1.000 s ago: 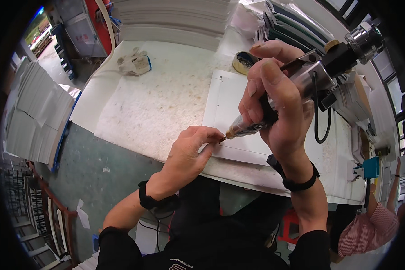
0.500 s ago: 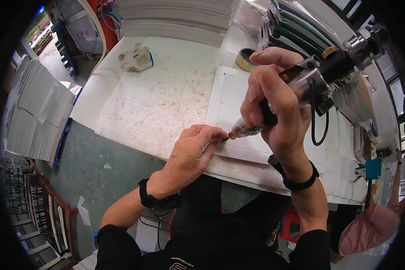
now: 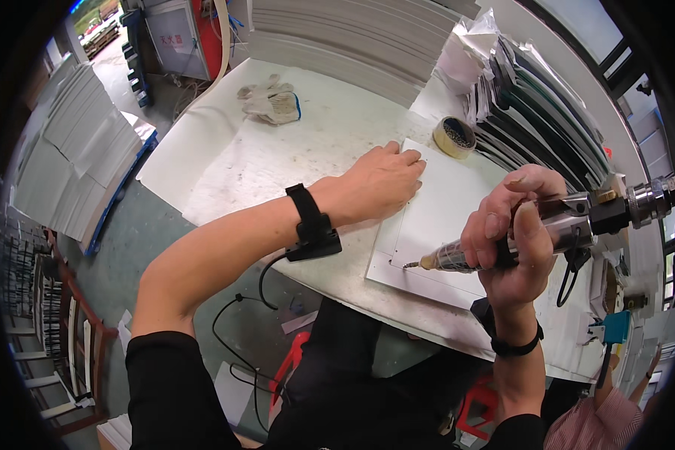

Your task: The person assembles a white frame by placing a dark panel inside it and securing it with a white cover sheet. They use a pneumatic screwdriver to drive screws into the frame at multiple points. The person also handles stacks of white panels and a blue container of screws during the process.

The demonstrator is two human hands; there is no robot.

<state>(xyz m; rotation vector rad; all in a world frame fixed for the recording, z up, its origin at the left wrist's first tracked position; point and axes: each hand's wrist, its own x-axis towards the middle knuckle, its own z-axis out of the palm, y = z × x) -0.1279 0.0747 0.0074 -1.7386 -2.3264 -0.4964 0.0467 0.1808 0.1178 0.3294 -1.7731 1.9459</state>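
My right hand (image 3: 521, 232) is wrapped round a metal power screwdriver (image 3: 451, 256), which slants down to the left. Its thin bit comes down close to the near left corner of a white board (image 3: 446, 217); whether it touches cannot be made out. A thin line and small dark dots mark the board near its edges. My left hand (image 3: 386, 180) rests over the board's far left corner with its fingers bent and drawn together. What those fingers hold, if anything, is hidden.
A tape roll (image 3: 454, 137) stands beyond the board, beside stacked dark and white sheets (image 3: 536, 105). A cloth glove (image 3: 271, 102) lies on the white table (image 3: 202, 154). Tall panel stacks (image 3: 79, 146) stand at left. At far right is another person's striped sleeve (image 3: 600, 424).
My left hand has left the screwdriver's tip and moved away to the board's far left corner. The screwdriver and my right hand sit lower and further right in the picture; the view has shifted.
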